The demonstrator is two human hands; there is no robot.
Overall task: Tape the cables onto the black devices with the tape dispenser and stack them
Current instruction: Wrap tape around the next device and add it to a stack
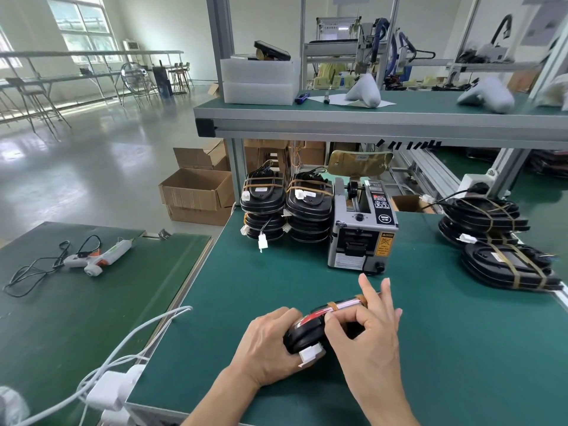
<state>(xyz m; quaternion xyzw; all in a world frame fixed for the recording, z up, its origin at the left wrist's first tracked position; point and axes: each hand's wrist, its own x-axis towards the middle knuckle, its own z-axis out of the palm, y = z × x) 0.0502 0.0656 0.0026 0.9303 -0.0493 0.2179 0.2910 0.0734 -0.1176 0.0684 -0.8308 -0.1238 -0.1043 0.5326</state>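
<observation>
My two bare hands, left hand and right hand; bare forearms, no sleeves, gloves or rings visible.

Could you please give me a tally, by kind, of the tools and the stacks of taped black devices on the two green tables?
Stacks of taped black devices: 3
Black device held in both hands: 1
Tape dispenser: 1
Glue gun: 1
Total: 6

A black device sits tilted at the near tabletop, brown tape strips crossing its red and pink cable. Taped black devices stand stacked beside the grey tape dispenser; more taped ones lie right.
</observation>
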